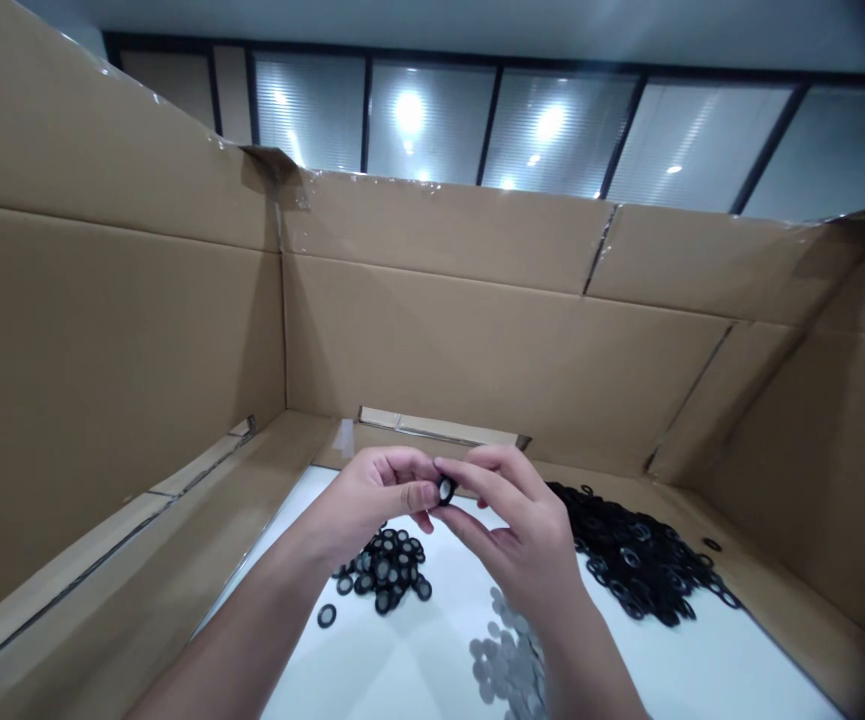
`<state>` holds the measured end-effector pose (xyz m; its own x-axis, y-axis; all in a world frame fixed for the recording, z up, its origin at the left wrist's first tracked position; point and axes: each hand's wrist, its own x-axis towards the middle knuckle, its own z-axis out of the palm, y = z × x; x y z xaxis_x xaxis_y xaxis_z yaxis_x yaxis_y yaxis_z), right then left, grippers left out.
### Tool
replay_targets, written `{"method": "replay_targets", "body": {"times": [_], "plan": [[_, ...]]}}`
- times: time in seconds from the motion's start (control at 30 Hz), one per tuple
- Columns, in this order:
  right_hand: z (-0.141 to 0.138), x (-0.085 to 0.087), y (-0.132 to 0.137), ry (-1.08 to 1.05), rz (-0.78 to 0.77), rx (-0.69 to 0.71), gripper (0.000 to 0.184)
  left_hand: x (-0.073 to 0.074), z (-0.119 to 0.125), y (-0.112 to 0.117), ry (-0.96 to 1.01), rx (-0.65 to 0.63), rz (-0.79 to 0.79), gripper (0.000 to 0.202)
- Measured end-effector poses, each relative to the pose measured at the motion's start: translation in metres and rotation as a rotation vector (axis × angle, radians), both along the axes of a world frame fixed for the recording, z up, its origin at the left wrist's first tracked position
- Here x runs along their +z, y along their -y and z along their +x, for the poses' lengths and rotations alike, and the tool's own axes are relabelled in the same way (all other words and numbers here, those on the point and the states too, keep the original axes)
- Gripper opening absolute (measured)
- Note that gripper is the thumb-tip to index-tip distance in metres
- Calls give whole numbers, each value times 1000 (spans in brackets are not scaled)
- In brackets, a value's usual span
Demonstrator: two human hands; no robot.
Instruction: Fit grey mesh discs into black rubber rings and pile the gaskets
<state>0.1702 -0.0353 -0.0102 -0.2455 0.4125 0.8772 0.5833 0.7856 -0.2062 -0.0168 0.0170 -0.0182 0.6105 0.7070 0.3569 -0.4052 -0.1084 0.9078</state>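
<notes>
A tall brown cardboard wall (109,330) rises at left, beside a flat white surface (379,660) enclosed by the same board. Near the surface's left side, a lone black ring with a pale grey centre (327,616) lies flat, just apart from a loose pile of similar black-rimmed round pieces (391,565), some stacked on others, partly hidden by a wrist. Above that pile, a person's bare left hand (376,492) pinches the left edge of a small black ring with a whitish centre (445,489), thumb in front, fingers curled narrow. The ring, tilted and raised over the far part of the surface, sits between the two hands at center. The right hand (518,515) meets it from the other side, its fingers narrowed on the piece, forefinger above and thumb below. Beneath the right wrist, which covers part of them, spread thin translucent grey discs (507,665). Farther right, a broad heap of plain black rings (634,550) slopes across the surface, and a single dark reddish ring (712,544) rests beyond it on the cardboard.
</notes>
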Motion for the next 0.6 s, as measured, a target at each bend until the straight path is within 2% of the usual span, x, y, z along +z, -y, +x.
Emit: {"method": "replay_targets", "body": {"times": [0.23,0.6], "plan": [[0,0,2,31,13,16,31,-2,0,1,-6,47,-33,27],[0,2,1,21,9,39,24,-6,1,-1,17,31,-37,22]]}}
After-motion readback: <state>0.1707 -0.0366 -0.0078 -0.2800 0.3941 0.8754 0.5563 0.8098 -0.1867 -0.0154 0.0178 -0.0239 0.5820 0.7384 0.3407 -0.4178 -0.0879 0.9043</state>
